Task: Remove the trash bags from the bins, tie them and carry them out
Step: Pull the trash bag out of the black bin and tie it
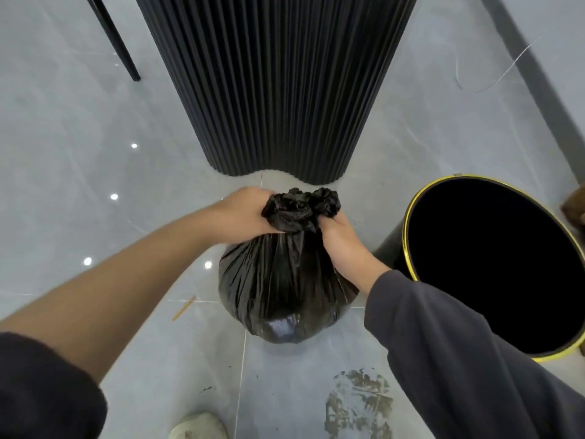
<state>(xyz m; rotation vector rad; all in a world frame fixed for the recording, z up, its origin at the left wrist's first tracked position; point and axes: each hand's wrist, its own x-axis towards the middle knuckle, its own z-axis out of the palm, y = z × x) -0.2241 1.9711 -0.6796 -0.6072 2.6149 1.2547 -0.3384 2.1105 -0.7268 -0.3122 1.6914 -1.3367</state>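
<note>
My left hand (243, 217) and right hand (338, 236) are both clenched on the gathered neck of the black trash bag (285, 286), one on each side of the bunched plastic. The crumpled mouth stands up between my hands; whether a knot is already formed there I cannot tell.

The bag is out of its bin and rests on the grey tiled floor (95, 153), its body round and full below the neck, the film pulled into tight pleats. I judge it soft and thin, somewhat slippery, and prone to tearing if dragged or pinched at the stretched sides; its weight is not shown. The safest hold is the twisted neck just under the bunch, where the plastic is many layers thick.

The black bin (411, 223) with a yellow rim stands just beside the bag on my right, and shows only a dark interior. Beyond the bag rises a dark fluted column (278, 90). A smeared stain (357, 403) marks the floor near my shoe (199, 427), and a pencil-like stick (183, 308) lies to the left.
</note>
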